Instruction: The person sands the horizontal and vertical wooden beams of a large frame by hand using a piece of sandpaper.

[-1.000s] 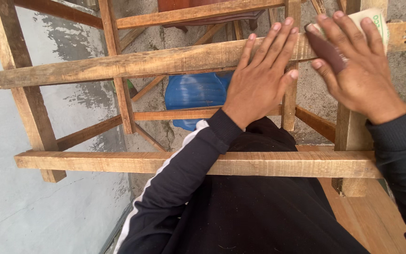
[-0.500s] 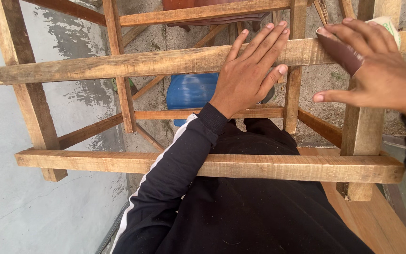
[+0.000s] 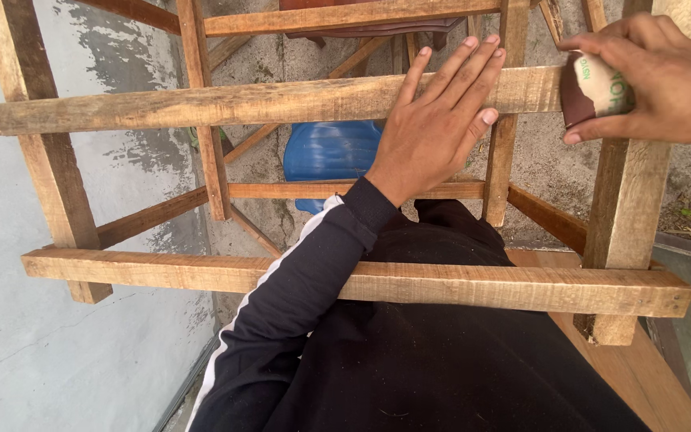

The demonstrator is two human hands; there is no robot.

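A bare wooden frame (image 3: 201, 104) of rails and posts lies in front of me. My left hand (image 3: 437, 128) rests flat, fingers spread, on the upper horizontal rail. At the top right, my right hand (image 3: 657, 76) grips a folded piece of sandpaper (image 3: 593, 90), brown face to the left and pale printed back showing. The sandpaper sits at the joint where that rail meets the right post (image 3: 629, 200). My left arm in a black sleeve with a white stripe passes over the lower rail (image 3: 481, 286).
A blue plastic object (image 3: 329, 152) lies on the ground behind the frame. Grey concrete floor (image 3: 25, 344) spreads to the left. A wooden plank (image 3: 649, 384) runs along the lower right. More timber pieces cross at the top.
My right hand has lifted from lying flat on the rail and moved right, now pinching the sandpaper at the post joint. My left hand has stayed on the rail.
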